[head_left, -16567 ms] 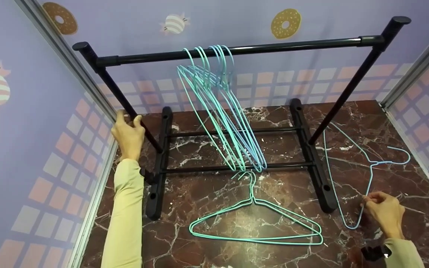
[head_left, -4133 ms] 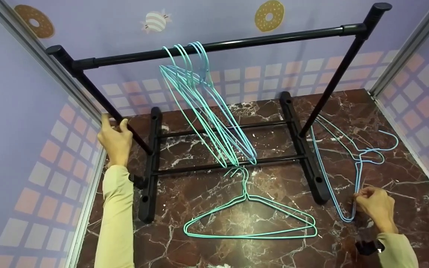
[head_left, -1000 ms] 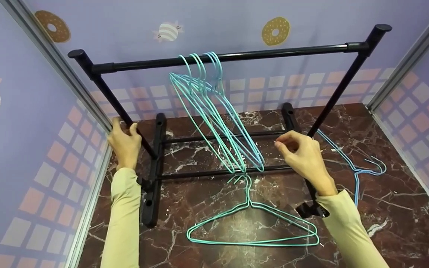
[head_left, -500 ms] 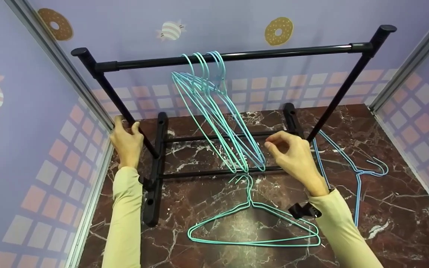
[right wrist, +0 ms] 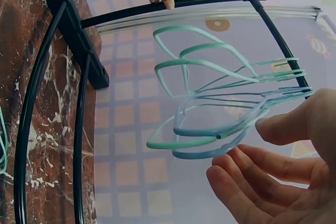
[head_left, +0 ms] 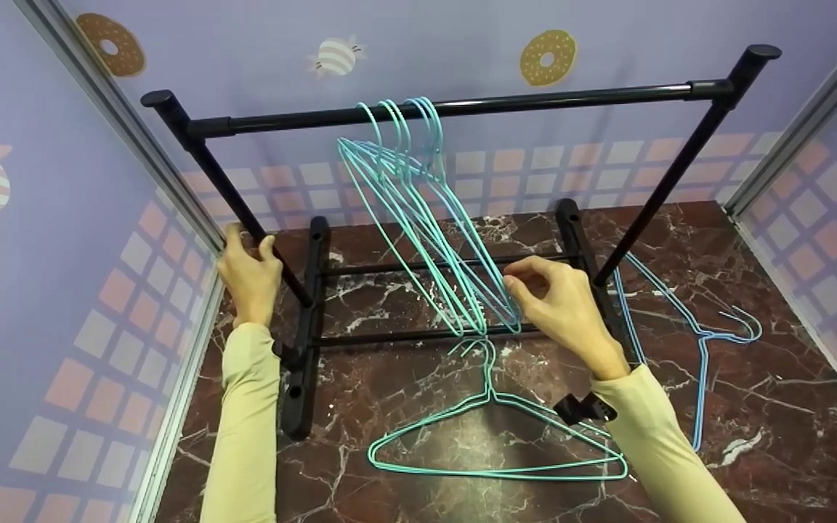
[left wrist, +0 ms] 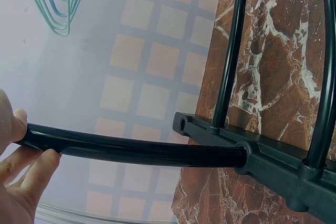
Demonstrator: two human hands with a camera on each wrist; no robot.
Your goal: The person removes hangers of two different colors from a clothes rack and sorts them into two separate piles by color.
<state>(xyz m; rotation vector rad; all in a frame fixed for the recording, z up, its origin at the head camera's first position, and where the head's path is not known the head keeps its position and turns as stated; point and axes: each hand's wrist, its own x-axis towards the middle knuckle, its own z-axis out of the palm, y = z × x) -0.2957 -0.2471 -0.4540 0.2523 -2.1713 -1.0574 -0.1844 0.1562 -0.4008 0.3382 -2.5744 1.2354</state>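
My left hand (head_left: 250,280) grips the left post of the black garment rack (head_left: 571,98), fingers and thumb round the tube. From the rack's top bar hang several wire hangers (head_left: 418,232), green ones to the left and blue ones to the right. My right hand (head_left: 560,305) is at the lower right edge of the blue hangers. In the right wrist view its thumb and curved fingers stand apart on either side of the nearest blue hanger (right wrist: 197,155); whether they touch it is hard to tell.
Two green hangers (head_left: 498,475) lie overlapped on the brown marble floor (head_left: 360,501) in front of the rack. Blue hangers (head_left: 702,378) lie to its right, partly behind my right forearm. Patterned walls stand close at the left, back and right.
Earlier, my right hand held a blue hanger on the floor at right, where a second one joined it. It has since moved left to the hanging blue ones. My left hand stays on the post.
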